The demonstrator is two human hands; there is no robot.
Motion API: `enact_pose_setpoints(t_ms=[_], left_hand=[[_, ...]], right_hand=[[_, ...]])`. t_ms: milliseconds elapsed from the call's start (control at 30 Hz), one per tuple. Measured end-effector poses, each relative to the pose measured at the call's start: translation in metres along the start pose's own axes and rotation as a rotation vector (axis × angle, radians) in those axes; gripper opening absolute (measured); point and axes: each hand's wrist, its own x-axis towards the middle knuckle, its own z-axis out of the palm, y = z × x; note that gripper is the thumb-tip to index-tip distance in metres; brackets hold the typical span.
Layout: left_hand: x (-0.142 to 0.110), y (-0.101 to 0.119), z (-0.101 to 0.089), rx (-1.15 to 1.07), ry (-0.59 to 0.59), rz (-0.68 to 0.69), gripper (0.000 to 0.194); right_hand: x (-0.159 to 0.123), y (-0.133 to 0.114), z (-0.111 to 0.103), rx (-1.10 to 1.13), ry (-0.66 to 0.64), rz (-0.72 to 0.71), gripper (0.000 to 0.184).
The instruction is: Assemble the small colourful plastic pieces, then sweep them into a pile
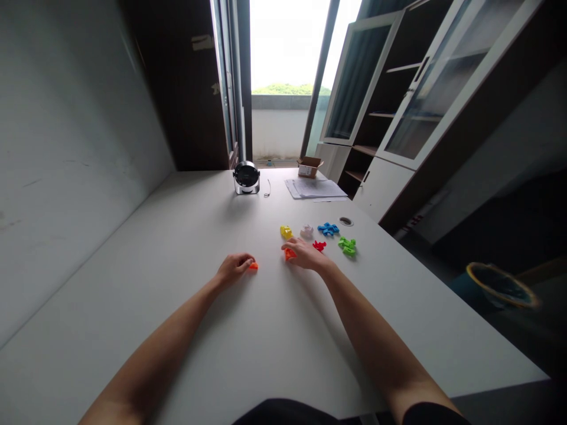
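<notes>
Both hands at work on a white table (177, 307).
Curled left hand (234, 269) pinches an orange piece (253, 266); open right hand (305, 255) touches a red-orange piece (289, 254).

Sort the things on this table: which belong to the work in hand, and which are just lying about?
Work: left hand on orange piece; right hand on second orange piece; yellow piece, white piece, blue piece, red piece, green piece.
Lying about: fan, papers, cardboard box.
</notes>
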Motion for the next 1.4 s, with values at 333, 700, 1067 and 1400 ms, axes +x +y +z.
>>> enact_pose_setpoints(t_ms=[333, 700, 1067, 1400], left_hand=[[0.0, -0.003, 0.001, 0.008, -0.004, 0.018, 0.032], [0.001, -0.004, 0.0, 0.012, -0.002, 0.024, 0.032], [0.001, -0.006, 0.001, 0.03, 0.055, 0.005, 0.031], [0.0, -0.002, -0.004, 0.181, 0.083, 0.075, 0.019]], right_hand=[[0.0, 0.004, 0.006, -0.008, 0.067, -0.008, 0.034], [0.002, 0.005, 0.009, -0.004, 0.086, 0.007, 0.027], [0.001, 0.0, 0.005, 0.0, 0.051, 0.028, 0.028], [0.002, -0.017, -0.01, -0.131, 0.03, -0.023, 0.037]])
